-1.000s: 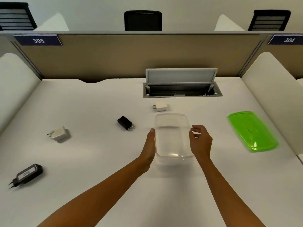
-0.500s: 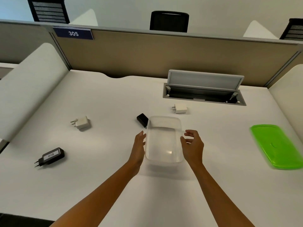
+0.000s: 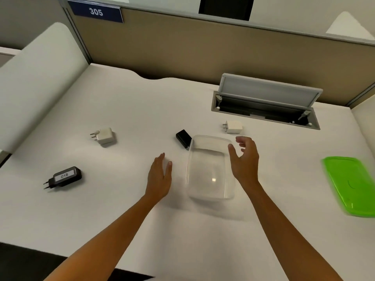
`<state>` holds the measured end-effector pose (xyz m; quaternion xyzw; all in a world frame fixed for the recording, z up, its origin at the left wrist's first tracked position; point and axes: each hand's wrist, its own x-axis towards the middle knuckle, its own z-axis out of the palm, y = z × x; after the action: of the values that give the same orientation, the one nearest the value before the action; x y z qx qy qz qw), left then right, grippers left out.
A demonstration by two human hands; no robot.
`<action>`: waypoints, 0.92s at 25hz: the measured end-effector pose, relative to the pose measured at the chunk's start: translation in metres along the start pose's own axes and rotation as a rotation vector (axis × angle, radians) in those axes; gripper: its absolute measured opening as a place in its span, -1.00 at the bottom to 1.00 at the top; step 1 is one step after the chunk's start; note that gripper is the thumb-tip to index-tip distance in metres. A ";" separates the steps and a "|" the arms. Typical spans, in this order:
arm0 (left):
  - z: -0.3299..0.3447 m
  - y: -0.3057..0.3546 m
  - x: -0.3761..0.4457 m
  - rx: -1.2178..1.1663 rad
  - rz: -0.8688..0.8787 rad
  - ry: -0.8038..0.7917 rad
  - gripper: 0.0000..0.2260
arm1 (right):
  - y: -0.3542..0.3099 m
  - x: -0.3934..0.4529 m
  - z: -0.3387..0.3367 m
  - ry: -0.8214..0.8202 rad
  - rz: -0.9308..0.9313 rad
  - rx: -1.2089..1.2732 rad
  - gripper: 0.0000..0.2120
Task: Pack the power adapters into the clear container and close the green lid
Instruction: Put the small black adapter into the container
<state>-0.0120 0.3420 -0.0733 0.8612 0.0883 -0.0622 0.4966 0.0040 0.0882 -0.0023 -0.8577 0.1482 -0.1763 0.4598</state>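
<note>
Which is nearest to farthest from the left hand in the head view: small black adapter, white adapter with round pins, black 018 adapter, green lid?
From the left hand:
1. Small black adapter, just ahead and right, by the clear container's far left corner.
2. White adapter with round pins, ahead and left.
3. Black 018 adapter, far left.
4. Green lid, far right, beyond the container.

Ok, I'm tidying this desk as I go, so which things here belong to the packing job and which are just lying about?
For the job:
clear container
green lid
black adapter labelled 018
small black adapter
white adapter, left
white adapter, far side

Not part of it:
open cable hatch
305 sign
chair
</note>
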 end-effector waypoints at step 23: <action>-0.010 -0.054 0.033 0.670 0.215 0.049 -0.40 | -0.088 0.082 0.184 -0.699 -0.130 -0.908 -0.84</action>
<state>0.0093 0.3806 -0.1204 0.9819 -0.0164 -0.0143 0.1879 0.1665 0.2365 -0.0100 -0.9837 -0.0046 0.1710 0.0554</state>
